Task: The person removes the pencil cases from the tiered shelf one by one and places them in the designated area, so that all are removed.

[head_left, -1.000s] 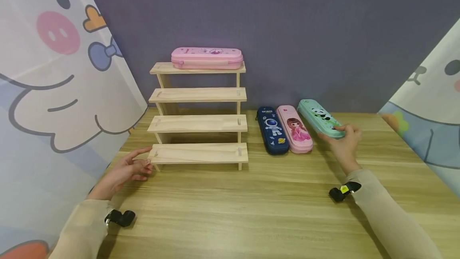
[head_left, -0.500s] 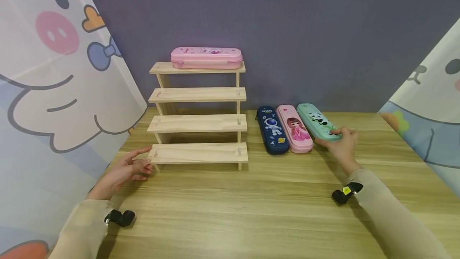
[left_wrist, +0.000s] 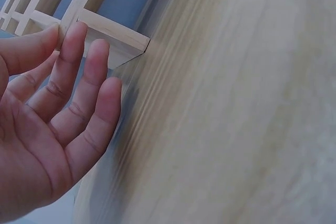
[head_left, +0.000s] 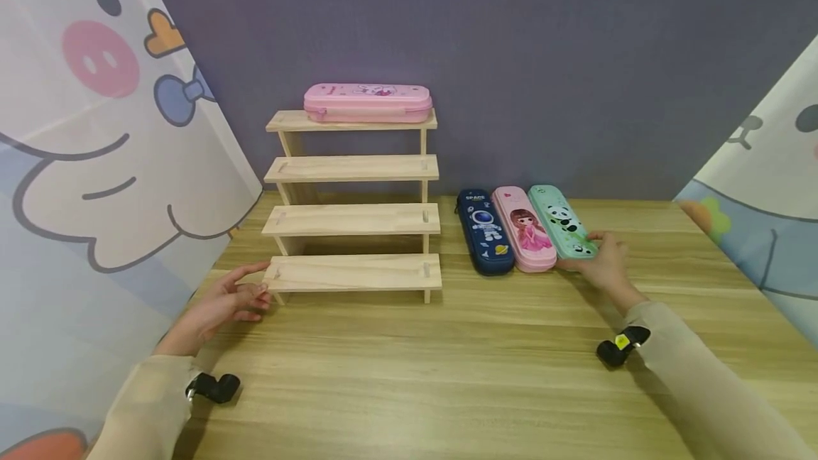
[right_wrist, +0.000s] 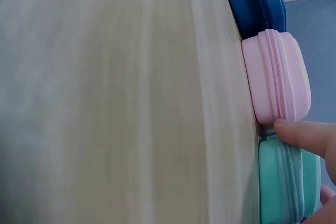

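Note:
My right hand grips the near end of a mint-green pencil case with pandas on its lid, thumb on one side and fingers on the other. The case lies on the table beside a pink pencil case with a princess print. In the right wrist view, my thumb sits between the mint case and the pink one. My left hand pinches the left corner of the bottom step of a wooden tiered stand. Its other fingers are loosely bent.
A navy astronaut pencil case lies left of the pink princess one. Another pink pencil case rests on the stand's top step. Behind is a grey panel, with cartoon-printed sheets at the sides of the wooden table.
My right hand has lowered the mint case onto the table and drawn its near end left, so it lies closer alongside the princess case. The left hand has stayed put.

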Tool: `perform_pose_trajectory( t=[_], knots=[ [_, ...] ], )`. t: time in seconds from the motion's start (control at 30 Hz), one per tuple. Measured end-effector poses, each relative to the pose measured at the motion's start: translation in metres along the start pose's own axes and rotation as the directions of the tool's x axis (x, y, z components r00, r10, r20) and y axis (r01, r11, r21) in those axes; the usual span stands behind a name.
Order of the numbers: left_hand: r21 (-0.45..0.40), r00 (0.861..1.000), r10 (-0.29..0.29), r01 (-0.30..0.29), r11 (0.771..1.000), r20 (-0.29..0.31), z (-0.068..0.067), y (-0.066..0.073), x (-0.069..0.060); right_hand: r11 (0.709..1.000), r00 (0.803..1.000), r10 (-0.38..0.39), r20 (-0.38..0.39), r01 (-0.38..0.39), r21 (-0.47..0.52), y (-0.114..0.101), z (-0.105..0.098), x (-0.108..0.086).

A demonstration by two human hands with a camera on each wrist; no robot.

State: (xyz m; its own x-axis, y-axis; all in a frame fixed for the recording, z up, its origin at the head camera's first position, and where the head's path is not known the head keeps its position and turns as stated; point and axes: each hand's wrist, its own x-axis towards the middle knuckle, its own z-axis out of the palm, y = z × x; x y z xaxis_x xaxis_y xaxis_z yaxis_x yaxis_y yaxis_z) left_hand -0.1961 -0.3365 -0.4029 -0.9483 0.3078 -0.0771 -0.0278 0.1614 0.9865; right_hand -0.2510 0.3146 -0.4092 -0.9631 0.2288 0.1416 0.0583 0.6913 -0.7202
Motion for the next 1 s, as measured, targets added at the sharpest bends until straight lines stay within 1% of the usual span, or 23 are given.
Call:
perform_pose_trajectory(
  t=[0.13,0.2,0.27,0.33,0.47,0.57,0.63,0.67,0.83,1.0],
  knots=[
    [-0.026,1.000,0.007,-0.007,1.000,0.012,-0.001,0.000,0.001,1.000,0.999,-0.009,0.045,0.008,0.006,0.002,-0.006,0.003],
    [-0.030,1.000,0.005,-0.004,1.000,0.012,-0.001,0.000,0.001,1.000,0.996,-0.014,0.092,0.013,0.011,0.002,-0.011,0.006],
    [-0.029,1.000,-0.003,0.003,1.000,0.009,-0.001,0.000,0.001,1.000,0.988,-0.013,0.157,0.011,0.013,0.001,-0.018,0.008],
    [-0.027,1.000,-0.006,0.006,1.000,0.002,0.000,0.000,0.001,1.000,0.973,-0.006,0.233,0.003,0.013,0.000,-0.025,0.011],
    [-0.027,1.000,-0.015,0.015,1.000,-0.001,0.000,0.000,0.001,1.000,0.930,0.009,0.367,-0.010,0.001,-0.004,-0.039,0.014],
    [-0.014,1.000,-0.022,0.022,1.000,-0.003,0.000,0.000,0.000,1.000,0.902,0.013,0.431,-0.008,-0.012,-0.011,-0.047,0.016],
    [-0.003,1.000,-0.022,0.022,1.000,-0.002,0.000,0.000,0.000,1.000,0.890,0.011,0.455,-0.002,-0.019,-0.018,-0.051,0.018],
    [0.001,1.000,-0.022,0.022,1.000,-0.002,0.000,0.000,0.000,1.000,0.887,0.004,0.462,0.005,-0.019,-0.022,-0.053,0.019],
    [0.003,1.000,-0.013,0.013,1.000,0.003,-0.001,0.000,0.000,0.999,0.890,-0.037,0.454,0.047,-0.010,-0.044,-0.058,0.025],
    [-0.013,1.000,-0.009,0.010,1.000,0.007,0.000,0.000,0.001,0.996,0.884,-0.088,0.460,0.074,0.049,-0.067,-0.060,0.031]
  ],
)
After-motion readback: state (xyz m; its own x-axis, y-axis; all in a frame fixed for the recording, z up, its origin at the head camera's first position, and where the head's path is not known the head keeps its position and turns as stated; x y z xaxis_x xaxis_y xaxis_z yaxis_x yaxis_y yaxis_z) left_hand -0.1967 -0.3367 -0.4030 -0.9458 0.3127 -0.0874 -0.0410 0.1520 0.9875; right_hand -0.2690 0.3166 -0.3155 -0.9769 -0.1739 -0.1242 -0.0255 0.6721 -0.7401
